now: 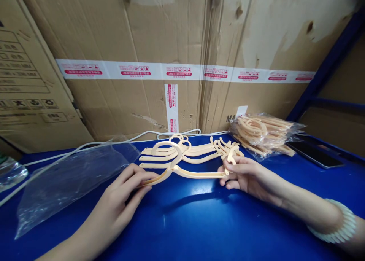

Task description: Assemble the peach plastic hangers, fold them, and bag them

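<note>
A cream plastic clothes hanger (196, 174) with a round hook is held above the blue table between my two hands. My left hand (122, 196) pinches the end of its left arm. At the end of its right arm, my right hand (242, 172) grips a small curved hanger piece (231, 156) against the hanger; whether the two are joined I cannot tell. Just behind lie several more hanger bodies (199, 150) in a row. A small heap of loose curved pieces (221, 144) lies beside them, partly hidden by my right hand.
A clear plastic bag (76, 181) lies flat at the left, with a white cable (94, 144) running behind it. Bagged hanger parts (262, 133) and a black phone (316, 152) are at the back right. Large cardboard boxes (142, 105) stand along the back.
</note>
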Demonstrator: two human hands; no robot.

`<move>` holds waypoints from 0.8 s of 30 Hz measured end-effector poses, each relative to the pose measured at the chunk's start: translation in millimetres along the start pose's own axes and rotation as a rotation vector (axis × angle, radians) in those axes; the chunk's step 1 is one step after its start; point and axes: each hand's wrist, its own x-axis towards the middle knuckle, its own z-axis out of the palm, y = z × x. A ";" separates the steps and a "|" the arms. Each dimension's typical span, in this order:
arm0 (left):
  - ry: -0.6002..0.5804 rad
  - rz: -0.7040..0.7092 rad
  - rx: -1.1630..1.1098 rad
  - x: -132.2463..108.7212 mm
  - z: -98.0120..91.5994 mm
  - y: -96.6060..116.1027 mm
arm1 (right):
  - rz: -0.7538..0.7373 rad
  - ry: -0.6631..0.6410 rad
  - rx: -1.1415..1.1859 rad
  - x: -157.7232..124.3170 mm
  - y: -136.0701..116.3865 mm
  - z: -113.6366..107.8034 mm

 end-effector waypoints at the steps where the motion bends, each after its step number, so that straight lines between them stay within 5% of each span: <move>1: 0.003 0.001 0.001 0.0 -0.1 0.5 | 0.004 -0.011 -0.007 -0.3 -0.1 0.4; 24: -0.070 0.007 0.016 -2.9 1.9 -3.0 | -0.228 0.140 -0.325 0.4 11.7 0.7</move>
